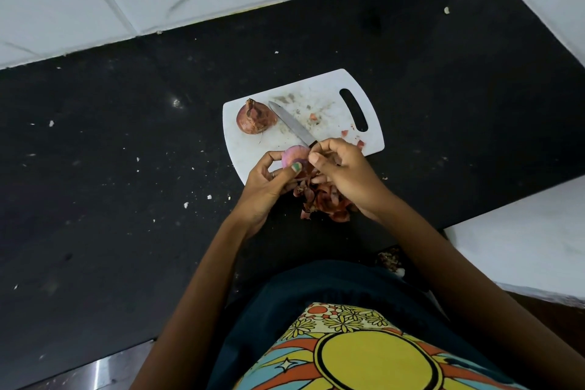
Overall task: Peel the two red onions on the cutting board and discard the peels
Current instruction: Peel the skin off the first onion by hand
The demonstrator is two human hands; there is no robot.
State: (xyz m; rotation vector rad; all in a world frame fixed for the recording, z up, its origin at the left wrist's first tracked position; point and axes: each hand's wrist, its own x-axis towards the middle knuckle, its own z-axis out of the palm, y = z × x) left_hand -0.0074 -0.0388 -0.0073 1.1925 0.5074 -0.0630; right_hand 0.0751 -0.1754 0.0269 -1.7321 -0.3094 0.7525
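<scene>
My left hand (269,182) grips a mostly peeled, pale purple onion (294,156) above the near edge of the white cutting board (329,95). My right hand (343,172) holds a knife (292,125) by its handle, the blade pointing away over the board, and its fingertips touch the onion's right side. A second onion (255,117), still in its brown-red skin, sits on the board's far left. A heap of dry peels (323,199) lies on the black counter under my hands.
The black counter (126,152) carries small white crumbs and scraps. White tiled walls rise at the back and far right. A white ledge (522,247) stands at the near right. Small red bits dot the board near its handle slot (354,109).
</scene>
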